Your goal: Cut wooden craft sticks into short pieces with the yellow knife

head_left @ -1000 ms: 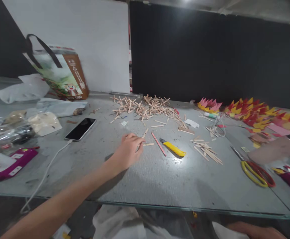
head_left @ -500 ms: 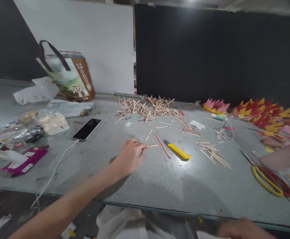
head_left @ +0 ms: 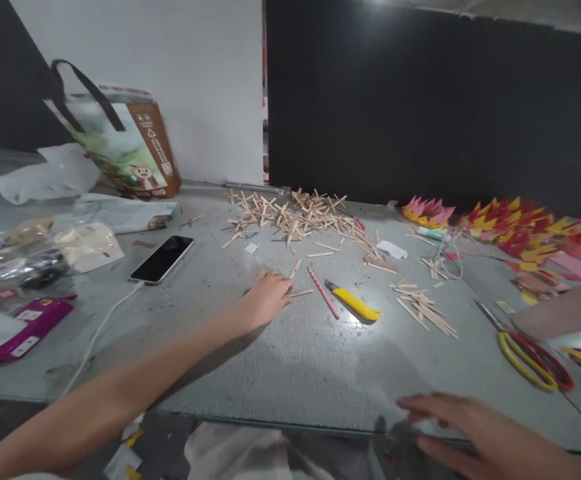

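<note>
My left hand (head_left: 269, 297) is on the table with its fingers curled together. The fingertips close on the left end of a flat wooden craft stick (head_left: 301, 293), hiding that end. Beyond them lies another craft stick (head_left: 295, 269). A red-and-white pencil (head_left: 323, 293) and a yellow utility knife (head_left: 354, 303) lie to the right of my left hand. My right hand (head_left: 453, 420), slightly blurred, hovers over the table's front edge. Its thumb and fingers are apart, with nothing between them.
Crossed sticks are heaped (head_left: 290, 217) at the back; loose sticks (head_left: 425, 307) lie to the right. Scissors (head_left: 530, 357) rest near a co-worker's forearm (head_left: 563, 310) and paper crowns (head_left: 525, 230). Left are a phone (head_left: 163, 260), its cable (head_left: 101, 327), a tote bag (head_left: 120, 143) and a purple packet (head_left: 33, 327).
My right hand has risen from below the table's front edge, its fingers spreading. My left hand has rolled over, fingers more curled at the stick. The whole view has shifted slightly.
</note>
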Action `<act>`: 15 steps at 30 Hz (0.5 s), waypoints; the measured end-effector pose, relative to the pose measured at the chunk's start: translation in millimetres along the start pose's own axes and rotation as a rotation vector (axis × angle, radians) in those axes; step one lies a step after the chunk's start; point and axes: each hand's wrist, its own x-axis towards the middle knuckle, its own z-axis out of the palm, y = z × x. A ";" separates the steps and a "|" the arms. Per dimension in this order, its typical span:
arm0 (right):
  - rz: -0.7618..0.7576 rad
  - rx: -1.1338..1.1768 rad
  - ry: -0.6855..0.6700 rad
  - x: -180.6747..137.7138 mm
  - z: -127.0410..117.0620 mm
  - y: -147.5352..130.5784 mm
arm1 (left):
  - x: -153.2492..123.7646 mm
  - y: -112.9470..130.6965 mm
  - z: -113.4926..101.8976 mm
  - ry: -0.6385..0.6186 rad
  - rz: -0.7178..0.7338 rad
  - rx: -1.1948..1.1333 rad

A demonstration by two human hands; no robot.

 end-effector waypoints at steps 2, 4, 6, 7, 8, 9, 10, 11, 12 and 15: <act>-0.058 -0.040 0.037 30.9 -16.0 -17.9 | 3.3 1.5 2.3 -0.033 0.004 0.009; -0.132 -0.069 0.065 64.9 -28.4 -33.5 | 5.2 1.5 2.7 -0.034 0.001 0.003; -0.170 -0.101 0.102 99.5 -36.1 -44.3 | 6.9 0.1 1.9 -0.027 -0.007 -0.016; -0.188 -0.123 0.141 116.2 -37.9 -47.8 | 7.9 -0.9 1.5 -0.026 -0.013 -0.032; -0.206 -0.140 0.164 132.1 -38.5 -50.4 | 9.2 -2.2 1.3 -0.032 -0.026 -0.055; -0.235 -0.146 0.178 147.0 -37.7 -52.2 | 10.6 -3.4 1.6 -0.044 -0.042 -0.094; -0.261 -0.144 0.178 160.5 -35.8 -53.5 | 12.3 -4.6 2.4 -0.052 -0.065 -0.152; -0.285 -0.143 0.191 172.8 -32.7 -54.6 | 13.9 -5.7 3.6 -0.050 -0.091 -0.231; -0.304 -0.151 0.212 183.5 -28.7 -55.4 | 15.3 -6.5 5.2 -0.034 -0.120 -0.319; -0.303 -0.199 0.325 207.4 -12.6 -56.4 | 16.4 -8.2 10.8 0.062 -0.174 -0.492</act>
